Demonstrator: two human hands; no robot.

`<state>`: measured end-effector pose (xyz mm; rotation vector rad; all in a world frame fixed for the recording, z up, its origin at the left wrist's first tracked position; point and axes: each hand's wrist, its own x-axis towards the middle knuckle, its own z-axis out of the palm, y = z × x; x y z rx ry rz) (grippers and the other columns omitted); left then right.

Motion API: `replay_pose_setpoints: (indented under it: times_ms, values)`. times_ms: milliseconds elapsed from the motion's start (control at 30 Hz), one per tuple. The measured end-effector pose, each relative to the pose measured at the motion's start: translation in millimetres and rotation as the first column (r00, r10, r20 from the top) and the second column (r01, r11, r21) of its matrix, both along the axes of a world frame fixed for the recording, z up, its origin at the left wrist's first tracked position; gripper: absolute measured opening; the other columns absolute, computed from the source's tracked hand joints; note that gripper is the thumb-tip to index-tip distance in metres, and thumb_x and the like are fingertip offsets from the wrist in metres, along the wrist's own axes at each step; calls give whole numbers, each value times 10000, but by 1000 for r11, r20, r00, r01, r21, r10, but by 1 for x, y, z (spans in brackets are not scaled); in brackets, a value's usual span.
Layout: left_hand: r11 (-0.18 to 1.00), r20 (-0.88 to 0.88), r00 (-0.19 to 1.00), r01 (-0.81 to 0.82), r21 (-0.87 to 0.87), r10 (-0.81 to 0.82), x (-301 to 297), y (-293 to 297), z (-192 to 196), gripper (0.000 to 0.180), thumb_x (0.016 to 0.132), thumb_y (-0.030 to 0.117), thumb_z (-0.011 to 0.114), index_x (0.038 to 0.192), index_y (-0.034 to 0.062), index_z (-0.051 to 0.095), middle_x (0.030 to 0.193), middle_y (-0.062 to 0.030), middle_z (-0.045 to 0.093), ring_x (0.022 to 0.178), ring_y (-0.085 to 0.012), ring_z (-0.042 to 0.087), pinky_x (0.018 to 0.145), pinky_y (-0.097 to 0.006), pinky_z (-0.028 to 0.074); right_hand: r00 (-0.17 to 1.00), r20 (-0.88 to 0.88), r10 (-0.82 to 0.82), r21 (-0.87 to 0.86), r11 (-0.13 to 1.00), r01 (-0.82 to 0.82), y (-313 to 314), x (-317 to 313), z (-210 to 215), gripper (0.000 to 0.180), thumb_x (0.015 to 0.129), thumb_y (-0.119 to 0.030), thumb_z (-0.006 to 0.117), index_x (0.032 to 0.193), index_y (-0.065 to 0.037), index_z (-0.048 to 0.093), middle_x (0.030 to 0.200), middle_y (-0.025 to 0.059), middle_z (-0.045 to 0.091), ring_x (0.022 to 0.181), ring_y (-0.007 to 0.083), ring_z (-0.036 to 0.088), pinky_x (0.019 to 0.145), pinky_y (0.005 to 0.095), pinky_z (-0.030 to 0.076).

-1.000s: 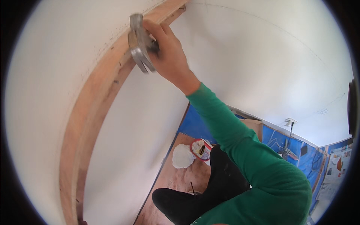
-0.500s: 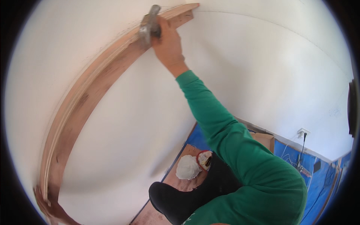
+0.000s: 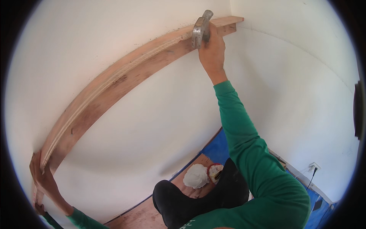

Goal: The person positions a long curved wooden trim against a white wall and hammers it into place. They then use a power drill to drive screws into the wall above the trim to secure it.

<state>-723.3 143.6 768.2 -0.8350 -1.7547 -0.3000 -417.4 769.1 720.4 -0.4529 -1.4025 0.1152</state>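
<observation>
I'm pinning the long, stiff, probably heavy board (image 3: 114,86) to the wall, left hand (image 3: 44,183) gripping its low end, right hand (image 3: 211,47) clenching a hammer (image 3: 201,28) at its far end.

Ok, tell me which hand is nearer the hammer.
Right. The right hand grips the hammer against the wooden board near the corner; the left hand holds the board's far lower end.

White walls (image 3: 152,126) meet in a corner; blue sheeting (image 3: 213,147) (over floor) below
</observation>
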Motion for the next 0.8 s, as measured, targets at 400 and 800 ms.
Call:
replay_pose_setpoints:
  times_ms: [400, 800]
  values:
    - [987, -21, 987, 160, -3, -160, 45, 59, 12, 391, 827, -99, 695, 1182, 49, 764, 1108, -103, 763, 1047, -332, 739, 882, -445, 587, 995, -22, 98, -30, 995, -99, -11, 4, 2, 535, 952, 2, 688, 1468, -94, 582, 1262, 242, 664, 1092, 488, 701, 910, 549, 594]
    - [990, 19, 990, 138, -25, -138, 47, 56, 12, 379, 833, -48, 720, 1198, 36, 775, 1095, -138, 758, 1048, -339, 733, 900, -450, 586, 997, 16, 75, -6, 997, -75, -2, 6, -6, 535, 964, 18, 665, 1480, -88, 572, 1248, 238, 654, 1088, 483, 694, 905, 543, 584]
